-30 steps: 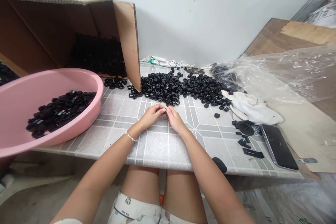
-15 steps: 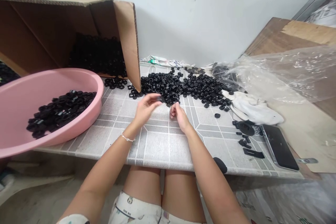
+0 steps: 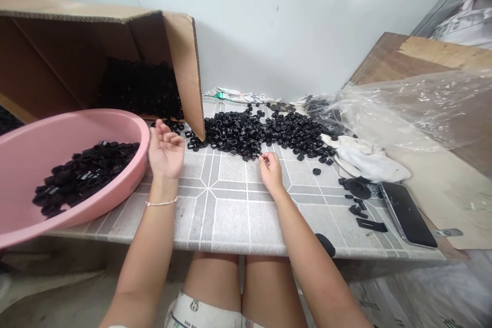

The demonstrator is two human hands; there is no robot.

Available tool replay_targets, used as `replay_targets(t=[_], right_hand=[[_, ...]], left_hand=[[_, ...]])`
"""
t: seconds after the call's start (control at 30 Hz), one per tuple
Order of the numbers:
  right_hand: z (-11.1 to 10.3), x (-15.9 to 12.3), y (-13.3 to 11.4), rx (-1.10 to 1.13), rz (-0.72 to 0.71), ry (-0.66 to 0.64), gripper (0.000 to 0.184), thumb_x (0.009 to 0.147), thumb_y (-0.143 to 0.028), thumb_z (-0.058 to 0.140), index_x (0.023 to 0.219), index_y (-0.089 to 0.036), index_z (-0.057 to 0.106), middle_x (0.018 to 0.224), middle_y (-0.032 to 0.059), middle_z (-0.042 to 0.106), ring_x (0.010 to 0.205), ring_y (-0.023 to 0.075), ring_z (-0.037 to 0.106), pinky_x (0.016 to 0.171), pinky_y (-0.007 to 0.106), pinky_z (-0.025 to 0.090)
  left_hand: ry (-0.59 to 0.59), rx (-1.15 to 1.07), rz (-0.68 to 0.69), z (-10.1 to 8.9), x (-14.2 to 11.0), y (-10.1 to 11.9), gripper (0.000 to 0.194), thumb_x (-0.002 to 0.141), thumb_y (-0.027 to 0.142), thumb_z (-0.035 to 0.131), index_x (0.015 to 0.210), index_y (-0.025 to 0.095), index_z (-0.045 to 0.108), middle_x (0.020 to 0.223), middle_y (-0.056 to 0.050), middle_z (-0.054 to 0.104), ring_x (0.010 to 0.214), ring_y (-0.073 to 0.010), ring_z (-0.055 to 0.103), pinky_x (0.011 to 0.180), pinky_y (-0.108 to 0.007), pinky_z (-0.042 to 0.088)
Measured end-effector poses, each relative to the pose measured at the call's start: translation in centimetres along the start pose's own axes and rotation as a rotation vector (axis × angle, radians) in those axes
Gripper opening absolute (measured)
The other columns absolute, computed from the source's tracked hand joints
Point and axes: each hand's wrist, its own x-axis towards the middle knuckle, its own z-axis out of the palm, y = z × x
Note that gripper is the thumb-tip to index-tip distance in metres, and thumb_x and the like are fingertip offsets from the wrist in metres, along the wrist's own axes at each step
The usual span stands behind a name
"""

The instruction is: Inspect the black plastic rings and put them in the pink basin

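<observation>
Head view looks down on a tiled bench (image 3: 230,215) with a pink plastic basin (image 3: 144,164) of black hex nuts (image 3: 84,177) at its left end and a loose heap of black hex nuts (image 3: 249,133) along the back edge. Left hand (image 3: 165,154) lies open beside the basin rim, fingers (image 3: 163,130) released; right hand (image 3: 271,171) rests at the heap's front edge, fingers (image 3: 265,158) loosely curled, whether pinching a nut too small to tell.

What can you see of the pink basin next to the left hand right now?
The pink plastic basin is a wide, round, shallow tub with a smooth, rounded rim. It rests at the left of the tiled tabletop, its near side jutting past the front edge. A heap of small black hexagonal nuts lies inside. The fingertips of the open left hand are right at its rim, though contact is hard to confirm.
</observation>
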Motion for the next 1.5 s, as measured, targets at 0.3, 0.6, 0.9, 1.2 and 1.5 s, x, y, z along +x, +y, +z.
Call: replay_targets(t=[0.3,0.6,0.9,1.2,1.5], right_hand=[[-3.8,0.9,1.8,-0.598,0.199,0.347,0.043,0.079,-0.027,0.049,0.121,-0.020,0.051,0.141,0.0161,0.038,0.136,0.0352,0.023,0.104,0.061,0.016],[-6.6,1.0,4.1,-0.582,0.479,0.286,0.029,0.078,-0.012,0.041,0.098,-0.015,0.061,0.115,0.0191,0.049,0.112,0.0348,0.047,0.093,0.051,0.035],[-3.9,1.8,2.2,0.386,0.317,0.145,0.027,0.072,-0.035,0.058,0.095,-0.021,0.057,0.081,0.0013,0.056,0.067,0.0151,0.053,0.064,0.031,0.044],[-1.1,0.4,-1.3,0.898,0.461,-0.147,0.038,0.053,-0.030,0.082,0.081,-0.021,0.058,0.073,-0.0021,0.063,0.054,0.0066,0.045,0.050,0.021,0.034],[-0.7,-0.2,-1.6,0.828,0.446,-0.334,0.031,0.060,-0.037,0.078,0.084,-0.020,0.067,0.068,-0.0030,0.060,0.061,0.0090,0.053,0.058,0.024,0.041]], left_hand=[[-0.747,1.339,0.154,2.1,-6.3,-9.7,0.030,0.082,0.016,0.056,0.111,0.020,0.063,0.127,-0.010,0.056,0.119,-0.0246,0.050,0.102,-0.044,0.042],[-0.935,1.638,0.260,2.3,-7.2,-12.7,0.033,0.088,0.022,0.051,0.119,0.017,0.061,0.136,-0.014,0.048,0.124,-0.0295,0.041,0.104,-0.049,0.039],[-0.805,1.423,0.221,1.9,-7.2,-12.2,0.020,0.088,0.017,0.049,0.104,0.018,0.061,0.104,-0.008,0.055,0.094,-0.0205,0.055,0.086,-0.037,0.047],[-0.658,1.074,-0.064,2.0,-7.8,-12.0,0.036,0.075,0.019,0.068,0.107,0.019,0.051,0.090,-0.001,0.057,0.081,-0.0142,0.056,0.073,-0.026,0.047],[-0.630,0.990,-0.078,1.9,-7.5,-12.6,0.013,0.075,0.022,0.066,0.084,0.017,0.059,0.084,-0.003,0.063,0.080,-0.0156,0.059,0.078,-0.030,0.049]])
